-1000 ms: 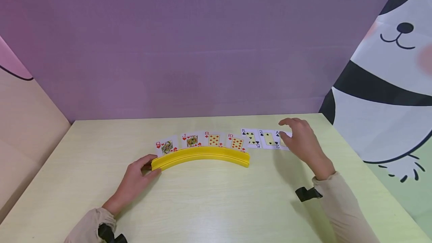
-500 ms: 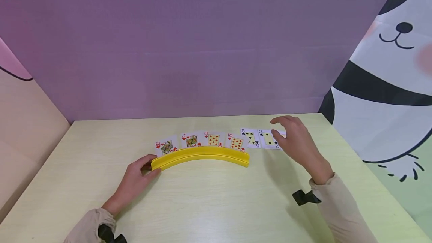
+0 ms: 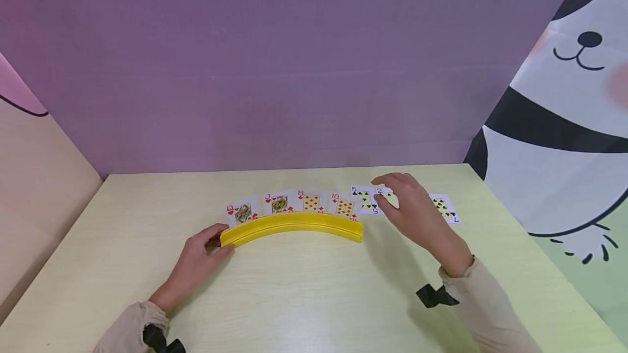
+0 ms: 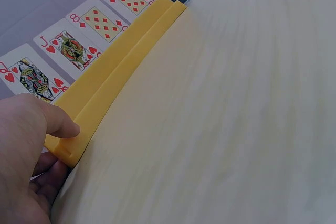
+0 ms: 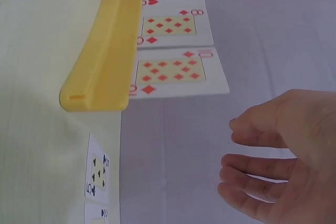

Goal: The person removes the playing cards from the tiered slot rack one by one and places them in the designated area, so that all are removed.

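Observation:
My left hand grips the left end of a curved yellow card holder, thumb on its front and fingers behind. Standing in its slot are the queen of hearts, jack of hearts, eight of diamonds and ten of diamonds. My right hand hovers right of the holder, thumb and fingers apart with nothing between them. Below it lie the five of clubs and a partly covered two of clubs. A seven of clubs shows beyond the wrist; the hand hides what lies between.
The pale wooden table ends at a purple cloth backdrop. A panda-printed panel rises on the right, and a light panel borders the left side.
My right hand has moved left above the flat cards, from the ace toward the two of clubs, uncovering the seven. The left hand and the card holder have stayed in place.

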Demonstrator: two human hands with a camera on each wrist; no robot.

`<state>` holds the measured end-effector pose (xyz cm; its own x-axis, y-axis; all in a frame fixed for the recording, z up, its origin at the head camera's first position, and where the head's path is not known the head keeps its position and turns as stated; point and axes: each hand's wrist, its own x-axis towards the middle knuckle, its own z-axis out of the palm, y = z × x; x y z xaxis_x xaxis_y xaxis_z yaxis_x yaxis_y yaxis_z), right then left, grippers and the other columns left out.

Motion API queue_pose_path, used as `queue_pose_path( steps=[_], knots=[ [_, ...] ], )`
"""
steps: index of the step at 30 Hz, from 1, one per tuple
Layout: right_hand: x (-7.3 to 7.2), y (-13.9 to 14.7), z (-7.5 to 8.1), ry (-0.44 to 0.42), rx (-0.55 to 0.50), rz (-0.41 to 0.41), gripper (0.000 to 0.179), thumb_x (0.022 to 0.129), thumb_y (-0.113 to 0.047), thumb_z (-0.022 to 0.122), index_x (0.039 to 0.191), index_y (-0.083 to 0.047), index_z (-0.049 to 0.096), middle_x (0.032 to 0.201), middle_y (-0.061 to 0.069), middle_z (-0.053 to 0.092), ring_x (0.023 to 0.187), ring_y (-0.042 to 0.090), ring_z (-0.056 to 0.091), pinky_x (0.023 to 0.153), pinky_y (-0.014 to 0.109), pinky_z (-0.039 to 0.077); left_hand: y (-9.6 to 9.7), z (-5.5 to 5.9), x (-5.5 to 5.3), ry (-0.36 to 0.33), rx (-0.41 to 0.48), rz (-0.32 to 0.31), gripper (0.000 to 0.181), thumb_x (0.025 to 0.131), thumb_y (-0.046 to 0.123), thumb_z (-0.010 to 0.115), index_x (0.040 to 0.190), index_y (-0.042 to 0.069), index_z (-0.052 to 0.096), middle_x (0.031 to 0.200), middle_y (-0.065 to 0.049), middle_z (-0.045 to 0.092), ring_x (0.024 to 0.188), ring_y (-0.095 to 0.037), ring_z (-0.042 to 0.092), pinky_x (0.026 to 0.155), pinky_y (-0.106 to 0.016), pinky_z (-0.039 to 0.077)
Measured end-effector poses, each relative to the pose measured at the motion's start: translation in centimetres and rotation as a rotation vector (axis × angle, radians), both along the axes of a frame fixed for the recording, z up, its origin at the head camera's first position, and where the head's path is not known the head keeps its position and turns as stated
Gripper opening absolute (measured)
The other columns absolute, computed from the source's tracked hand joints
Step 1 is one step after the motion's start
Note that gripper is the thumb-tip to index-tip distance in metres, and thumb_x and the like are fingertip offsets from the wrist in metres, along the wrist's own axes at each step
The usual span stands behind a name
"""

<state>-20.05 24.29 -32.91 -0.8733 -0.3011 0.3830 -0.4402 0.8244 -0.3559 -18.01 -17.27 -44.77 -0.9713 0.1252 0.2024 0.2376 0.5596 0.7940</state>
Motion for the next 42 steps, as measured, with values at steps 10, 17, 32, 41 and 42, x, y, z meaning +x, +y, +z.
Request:
queue_pose_path(
  steps=[10,17,32,41,42],
  knots=[
    [0.7,-1.8,-0.5,-0.049,-0.039,0.090,0.024,0.099,-0.021,0.063,0.119,-0.007,0.066,0.119,0.007,0.065,0.106,0.025,0.057,0.088,0.045,0.052,0.2,0.4,0.1,-0.008,0.016,0.006,0.038,0.090,0.007,0.073,0.126,0.003,0.064,0.119,-0.012,0.066,0.098,-0.022,0.060,0.089,-0.035,0.054],
    [0.8,-2.6,-1.1,-0.104,-0.008,0.115,0.021,0.099,-0.022,0.063,0.114,-0.008,0.069,0.110,0.001,0.069,0.097,0.020,0.062,0.085,0.041,0.054,0.2,0.5,0.1,-0.012,0.020,0.003,0.037,0.090,0.008,0.073,0.125,0.002,0.064,0.118,-0.012,0.066,0.098,-0.022,0.060,0.089,-0.036,0.054],
    [0.9,-3.2,-1.3,-0.023,0.058,0.097,0.015,0.094,-0.009,0.067,0.107,-0.003,0.073,0.103,0.006,0.073,0.085,0.018,0.065,0.077,0.036,0.057,0.1,0.5,0.1,-0.007,0.005,0.003,0.039,0.089,0.007,0.073,0.126,0.001,0.063,0.118,-0.012,0.066,0.097,-0.022,0.060,0.089,-0.036,0.054],
    [0.9,-3.2,-1.3,-0.001,0.069,0.100,0.013,0.093,-0.007,0.068,0.105,-0.003,0.073,0.101,0.006,0.073,0.083,0.017,0.066,0.075,0.035,0.058,0.0,0.2,0.0,-0.013,0.030,-0.010,0.038,0.089,0.007,0.073,0.125,0.003,0.063,0.116,-0.010,0.066,0.097,-0.021,0.060,0.087,-0.027,0.053],
    [0.9,-3.2,-1.3,-0.001,0.072,0.098,0.013,0.093,-0.007,0.068,0.105,-0.003,0.073,0.100,0.006,0.073,0.082,0.016,0.066,0.075,0.035,0.058,0.0,0.2,0.0,-0.011,0.031,-0.012,0.038,0.089,0.007,0.073,0.125,0.002,0.063,0.116,-0.010,0.066,0.097,-0.021,0.060,0.087,-0.028,0.053]
  ],
)
